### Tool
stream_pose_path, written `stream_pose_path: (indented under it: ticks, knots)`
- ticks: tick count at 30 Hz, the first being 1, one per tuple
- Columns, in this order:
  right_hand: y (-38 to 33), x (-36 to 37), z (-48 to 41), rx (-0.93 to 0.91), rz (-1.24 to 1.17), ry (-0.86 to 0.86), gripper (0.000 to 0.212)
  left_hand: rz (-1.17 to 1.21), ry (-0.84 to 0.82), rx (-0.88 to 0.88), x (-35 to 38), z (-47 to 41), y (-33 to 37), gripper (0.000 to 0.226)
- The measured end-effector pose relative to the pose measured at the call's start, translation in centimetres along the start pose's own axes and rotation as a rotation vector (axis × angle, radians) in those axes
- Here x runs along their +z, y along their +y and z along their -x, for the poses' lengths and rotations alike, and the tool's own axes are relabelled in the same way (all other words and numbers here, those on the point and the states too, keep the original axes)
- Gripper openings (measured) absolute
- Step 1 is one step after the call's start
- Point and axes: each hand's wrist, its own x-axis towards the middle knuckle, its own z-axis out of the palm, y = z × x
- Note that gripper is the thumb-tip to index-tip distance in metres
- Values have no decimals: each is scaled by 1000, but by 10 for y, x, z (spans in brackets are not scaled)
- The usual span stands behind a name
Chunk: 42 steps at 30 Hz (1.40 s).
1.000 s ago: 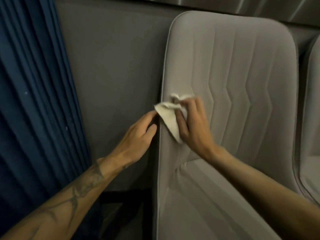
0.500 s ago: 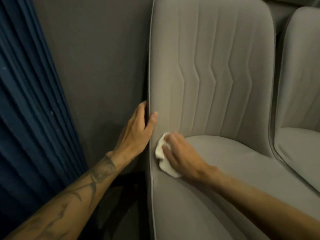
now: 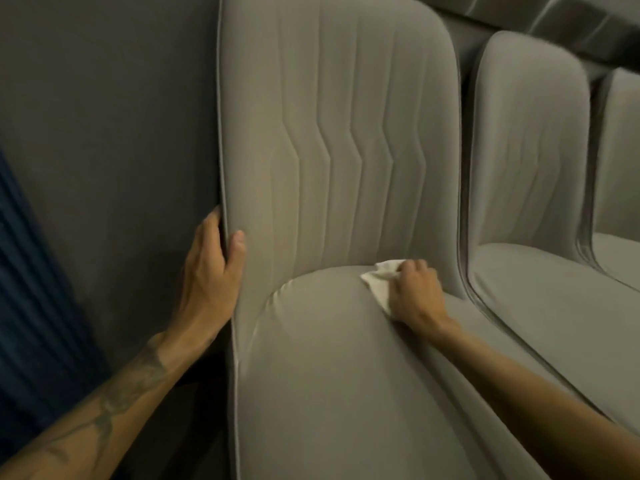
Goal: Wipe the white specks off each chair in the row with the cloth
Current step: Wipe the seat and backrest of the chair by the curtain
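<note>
A grey upholstered chair (image 3: 332, 140) with stitched zigzag seams fills the middle of the view. My right hand (image 3: 414, 292) grips a crumpled white cloth (image 3: 379, 280) and presses it onto the seat where the cushion meets the backrest. My left hand (image 3: 211, 271) holds the chair's left edge, thumb on the front, fingers wrapped behind the piping. No white specks are plainly visible on the fabric.
A second grey chair (image 3: 526, 161) stands close on the right, and a third (image 3: 620, 161) shows at the far right edge. A dark grey wall (image 3: 110, 126) lies left of the chair, with a blue pleated curtain (image 3: 31, 306) at the lower left.
My right hand has slid the cloth from the chair's left side across the seat's back crease toward the right. The left hand keeps its hold on the left edge. The view has shifted right.
</note>
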Motion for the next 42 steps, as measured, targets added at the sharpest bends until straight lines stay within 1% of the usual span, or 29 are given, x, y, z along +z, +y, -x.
stream_pose_path:
  ticks: [1, 2, 3, 6, 9, 12, 14, 16, 18, 21, 23, 26, 27, 29, 31, 32, 33, 35, 37, 40, 42]
  knots:
    - [7, 1, -14, 103, 41, 7, 24, 0, 9, 0, 1, 1, 1, 57]
    - [9, 4, -23, 156, 52, 4, 26, -2, 18, -3, 4, 3, 0, 58]
    - [4, 9, -31, 159, 55, -1, 25, -9, 25, -6, 4, 3, 1, 58]
    - [-27, 31, -42, 35, 88, -24, 23, -33, 32, -12, 9, 1, 2, 54]
    - [-68, 41, -40, -107, 52, -15, 23, -51, 18, 9, 6, 0, 1, 34]
    - [-107, 47, -23, -267, -84, -76, 25, -65, 16, 24, 4, 0, 5, 28]
    - [-127, 51, -4, -415, -210, -103, 23, -86, 15, 25, 5, 0, 7, 25]
    - [-142, 50, 23, -509, -312, -138, 17, -79, -7, -2, 4, 0, 9, 26]
    - [-147, 43, 49, -549, -358, -139, 11, -65, -47, -47, 1, 1, 11, 30]
    - [-150, 24, 86, -597, -410, -171, 10, -56, -94, -124, -3, 2, 18, 40]
    - [-149, 11, 108, -599, -455, -188, 10, -90, -106, -158, -8, 3, 26, 47]
    - [-148, -15, 142, -638, -543, -312, 25, -211, -186, -266, -22, 16, 40, 52]
    - [-148, -24, 151, -650, -575, -364, 26, -255, -227, -313, -28, 26, 45, 53]
    - [-146, -36, 164, -674, -584, -458, 21, -342, -319, -421, -42, 56, 57, 53]
    - [-145, -48, 173, -704, -525, -578, 15, -441, -451, -555, -60, 88, 72, 54]
    - [-143, -54, 173, -690, -498, -641, 16, -482, -531, -617, -69, 102, 82, 55]
    - [-140, -66, 170, -638, -494, -693, 17, -514, -612, -672, -78, 114, 93, 56]
    - [-136, -95, 156, -463, -513, -747, 18, -572, -745, -730, -95, 125, 122, 56]
    - [-130, -129, 139, -334, -519, -756, 17, -613, -850, -736, -106, 120, 158, 53]
    - [-111, -191, 111, -254, -478, -798, 18, -658, -956, -703, -114, 95, 225, 45]
    - [-92, -238, 92, -211, -447, -837, 20, -683, -987, -681, -117, 76, 277, 36]
